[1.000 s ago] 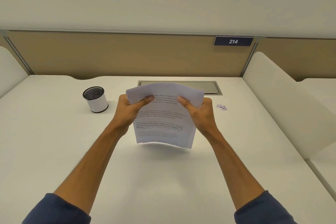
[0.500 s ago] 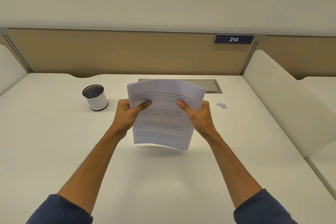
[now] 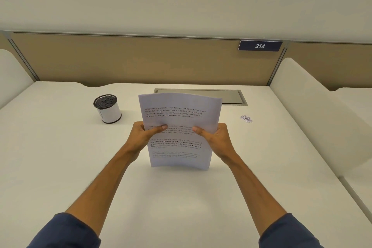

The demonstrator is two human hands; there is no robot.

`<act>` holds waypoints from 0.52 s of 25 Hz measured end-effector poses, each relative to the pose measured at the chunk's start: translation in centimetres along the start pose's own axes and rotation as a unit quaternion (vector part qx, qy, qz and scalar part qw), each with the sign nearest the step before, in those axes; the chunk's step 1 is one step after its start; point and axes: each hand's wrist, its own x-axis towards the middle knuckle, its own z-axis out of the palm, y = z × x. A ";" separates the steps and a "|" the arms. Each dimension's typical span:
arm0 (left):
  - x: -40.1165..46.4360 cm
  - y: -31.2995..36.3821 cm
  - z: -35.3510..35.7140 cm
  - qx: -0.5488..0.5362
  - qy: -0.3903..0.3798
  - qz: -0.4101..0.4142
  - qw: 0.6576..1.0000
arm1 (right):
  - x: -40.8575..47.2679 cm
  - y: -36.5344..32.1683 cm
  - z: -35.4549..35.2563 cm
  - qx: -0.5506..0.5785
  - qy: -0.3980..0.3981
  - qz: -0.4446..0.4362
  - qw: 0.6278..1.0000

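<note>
Above the white desk (image 3: 60, 167), both hands (image 3: 141, 137) (image 3: 218, 139) grip the upright paper's (image 3: 179, 110) side edges.

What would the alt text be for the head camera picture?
A person's left hand and right hand hold printed sheets of paper upright over a white desk, thumbs on the front. A small mesh-topped cup stands to their left, a pile of tiny scraps lies to their right, and a sign behind reads 214.
</note>
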 end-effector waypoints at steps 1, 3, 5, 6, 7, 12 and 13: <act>0.0 -0.2 0.2 -0.002 0.003 -0.006 1.000 | -0.1 0.2 0.1 0.002 0.004 0.006 1.000; -0.1 -0.2 0.5 -0.008 0.006 -0.001 1.000 | -0.1 0.3 0.4 0.008 0.017 0.013 1.000; -0.1 0.3 0.9 -0.013 0.009 0.013 1.000 | 0.0 0.0 0.7 0.021 0.029 0.011 0.999; -0.1 0.7 1.0 -0.016 0.013 0.018 1.000 | 0.0 -0.3 0.7 0.027 0.035 0.007 0.999; -0.2 1.0 1.1 -0.018 0.016 0.024 0.999 | 0.0 -0.5 0.8 0.031 0.038 0.001 0.999; -0.3 2.1 1.2 -0.019 0.021 0.037 0.999 | 0.4 -1.3 0.6 0.038 0.036 -0.030 0.998; -0.3 2.0 1.2 -0.018 0.023 0.034 0.999 | 0.5 -1.2 0.6 0.037 0.034 -0.029 0.998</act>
